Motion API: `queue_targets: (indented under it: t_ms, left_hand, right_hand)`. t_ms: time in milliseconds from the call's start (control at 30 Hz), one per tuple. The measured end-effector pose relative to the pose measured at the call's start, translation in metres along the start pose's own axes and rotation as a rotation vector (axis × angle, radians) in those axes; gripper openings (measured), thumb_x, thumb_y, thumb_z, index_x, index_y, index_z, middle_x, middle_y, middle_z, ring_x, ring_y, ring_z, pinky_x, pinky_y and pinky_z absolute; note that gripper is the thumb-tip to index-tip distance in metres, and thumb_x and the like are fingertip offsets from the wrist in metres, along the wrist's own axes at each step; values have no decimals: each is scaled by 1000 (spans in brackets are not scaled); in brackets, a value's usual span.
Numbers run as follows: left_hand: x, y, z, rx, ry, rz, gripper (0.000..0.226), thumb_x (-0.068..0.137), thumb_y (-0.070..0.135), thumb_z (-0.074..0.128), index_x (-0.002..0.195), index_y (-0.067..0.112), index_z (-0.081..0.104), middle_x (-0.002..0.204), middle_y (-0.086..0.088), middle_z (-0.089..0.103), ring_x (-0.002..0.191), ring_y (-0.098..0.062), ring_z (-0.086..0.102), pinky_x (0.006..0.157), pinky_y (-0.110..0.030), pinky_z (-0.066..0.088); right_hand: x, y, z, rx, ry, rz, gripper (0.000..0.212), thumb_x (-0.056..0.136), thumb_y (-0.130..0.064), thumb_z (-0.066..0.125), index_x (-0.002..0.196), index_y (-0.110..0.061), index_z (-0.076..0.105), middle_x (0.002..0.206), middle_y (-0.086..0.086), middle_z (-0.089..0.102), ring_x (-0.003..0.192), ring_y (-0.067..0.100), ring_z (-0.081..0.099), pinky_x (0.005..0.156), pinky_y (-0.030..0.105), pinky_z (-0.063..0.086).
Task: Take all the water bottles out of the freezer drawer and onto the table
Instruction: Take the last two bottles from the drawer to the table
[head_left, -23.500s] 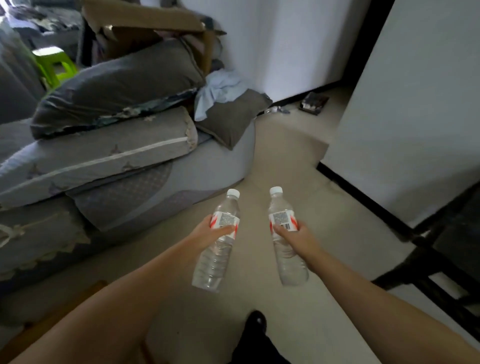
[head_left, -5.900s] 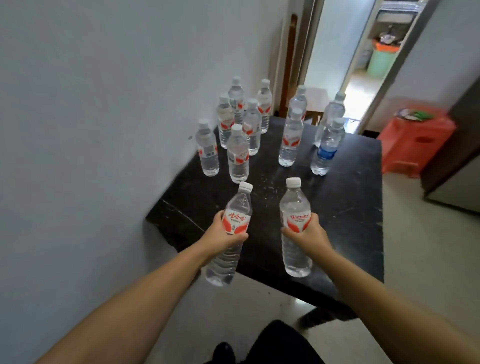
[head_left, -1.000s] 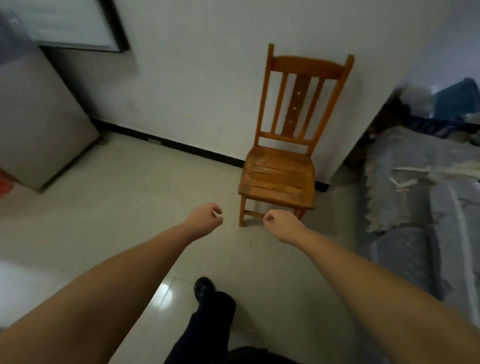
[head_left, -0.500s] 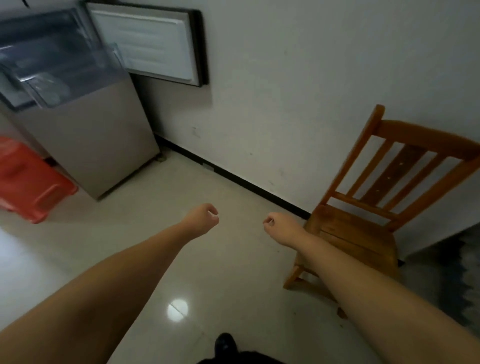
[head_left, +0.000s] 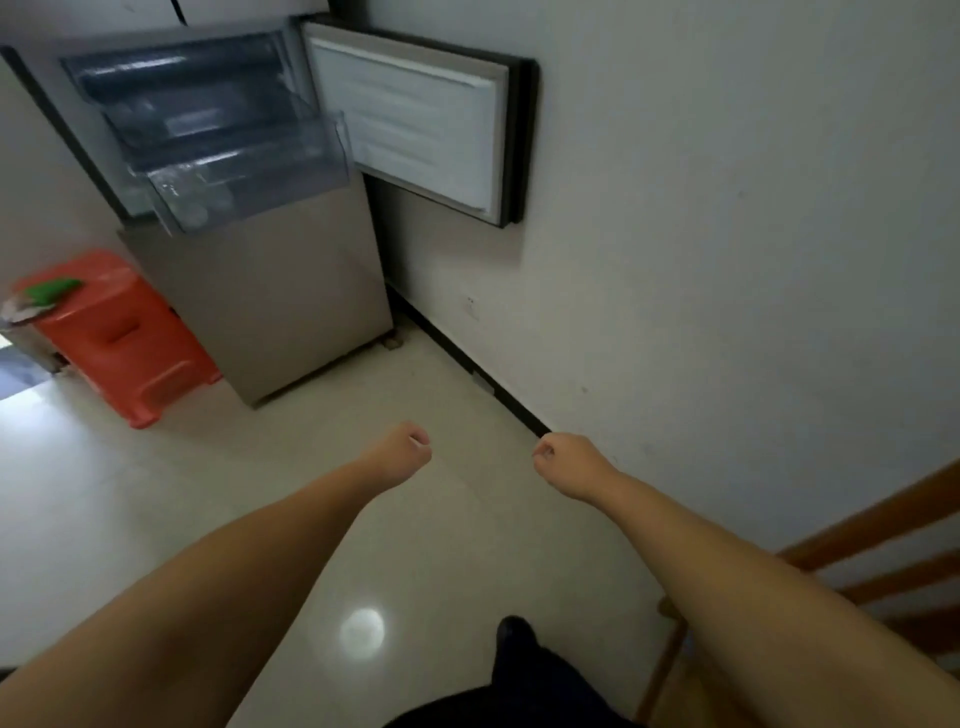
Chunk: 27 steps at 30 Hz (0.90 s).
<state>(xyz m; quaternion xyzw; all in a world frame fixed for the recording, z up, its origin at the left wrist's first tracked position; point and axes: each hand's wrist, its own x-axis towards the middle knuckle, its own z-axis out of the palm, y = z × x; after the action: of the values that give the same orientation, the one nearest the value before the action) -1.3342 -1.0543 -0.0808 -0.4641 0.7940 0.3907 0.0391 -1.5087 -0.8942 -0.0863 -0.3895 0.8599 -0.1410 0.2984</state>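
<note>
The freezer (head_left: 270, 306) stands ahead at the upper left with its door (head_left: 415, 130) swung open to the right. A clear freezer drawer (head_left: 249, 171) is pulled out and at least one water bottle (head_left: 182, 200) lies in its near left end; the rest is blurred. My left hand (head_left: 402, 457) and my right hand (head_left: 563, 465) are held out in front of me over the floor, well short of the freezer, both curled into fists and holding nothing. The table is out of view.
An orange plastic stool (head_left: 117, 332) with green and white things on top stands left of the freezer. A wooden chair (head_left: 857, 561) is at the lower right by the white wall (head_left: 727, 234). Pale tiled floor (head_left: 291, 457) lies between me and the freezer.
The view has swung left: the chair slid off to the right edge and the open freezer came into fuller view. Both fists kept their pose and hold nothing.
</note>
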Motion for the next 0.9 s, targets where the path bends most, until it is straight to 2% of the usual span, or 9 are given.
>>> queue_targets:
  t_ms: [133, 200, 300, 467, 633, 800, 900]
  left_hand:
    - [68, 34, -38, -82, 99, -17, 23, 89, 13, 53, 108, 8, 64, 92, -7, 59, 92, -27, 60, 75, -27, 44]
    - [93, 45, -54, -115, 152, -21, 22, 89, 15, 52, 106, 10, 65, 90, -6, 61, 83, -21, 57, 72, -23, 41]
    - [123, 46, -75, -123, 182, -37, 23, 89, 17, 54, 108, 11, 65, 89, -3, 61, 81, -17, 55, 72, -20, 39]
    - [167, 10, -128, -150, 225, -134, 25, 90, 20, 56, 111, 9, 63, 104, -10, 67, 96, -26, 63, 78, -27, 45]
    - [219, -40, -202, -159, 280, -173, 25, 90, 18, 56, 111, 7, 64, 107, -12, 68, 100, -26, 63, 84, -28, 46]
    - [274, -64, -295, -181, 330, -146, 25, 89, 14, 56, 112, 4, 64, 105, -16, 69, 90, -29, 65, 77, -28, 47]
    - [302, -73, -332, -215, 366, -133, 25, 90, 14, 57, 112, 6, 65, 106, -16, 69, 100, -30, 64, 78, -26, 46]
  right_hand:
    - [85, -22, -50, -92, -26, -106, 27, 92, -21, 46, 104, -7, 66, 112, 13, 66, 103, 29, 60, 89, 36, 49]
    - [124, -37, -72, -135, -21, -144, 28, 93, -20, 46, 108, -6, 65, 115, 15, 65, 107, 30, 58, 91, 35, 47]
    - [176, -66, -86, -170, -58, -187, 28, 93, -19, 46, 109, -5, 64, 117, 16, 64, 109, 31, 57, 92, 35, 47]
    - [248, -138, -77, -208, -148, -299, 32, 95, -20, 45, 117, -4, 62, 121, 16, 62, 111, 30, 56, 97, 39, 46]
    - [314, -221, -60, -185, -167, -362, 31, 95, -21, 46, 116, -5, 62, 121, 15, 62, 112, 29, 56, 96, 38, 46]
    - [381, -306, -61, -128, -137, -394, 27, 94, -21, 44, 106, -9, 66, 111, 10, 66, 103, 27, 60, 90, 38, 50]
    - [413, -350, -63, -78, -133, -404, 23, 91, -21, 45, 96, -11, 65, 101, 8, 67, 94, 25, 61, 85, 37, 52]
